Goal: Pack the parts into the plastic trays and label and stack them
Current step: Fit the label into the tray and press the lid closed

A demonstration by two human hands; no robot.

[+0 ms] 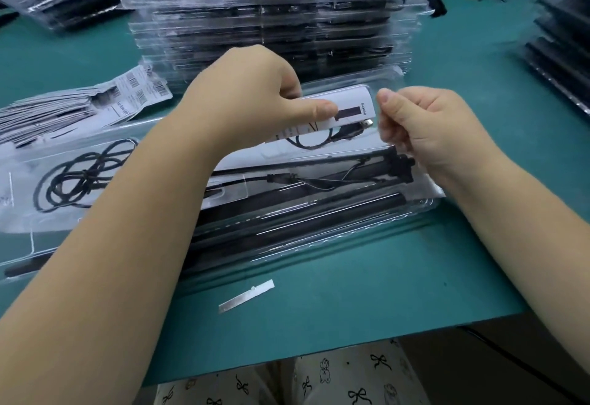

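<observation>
Nearest on the counter [367,302]: a stray paper strip [246,296]. Behind it the clear tray [319,229] with black rods and cable, thin plastic, light and flexy, so I'd grip its rims. Left hand [252,95] pinches the label card [344,111]; right hand [424,127] pinches the clear lid edge. Card print unreadable; spare labels [79,107] show barcodes. Packed stack [271,21] behind.

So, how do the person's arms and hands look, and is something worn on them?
Both forearms are bare, with no sleeves in view. The left hand and right hand wear no gloves, rings or watch. Nails are short and unpainted.
</observation>
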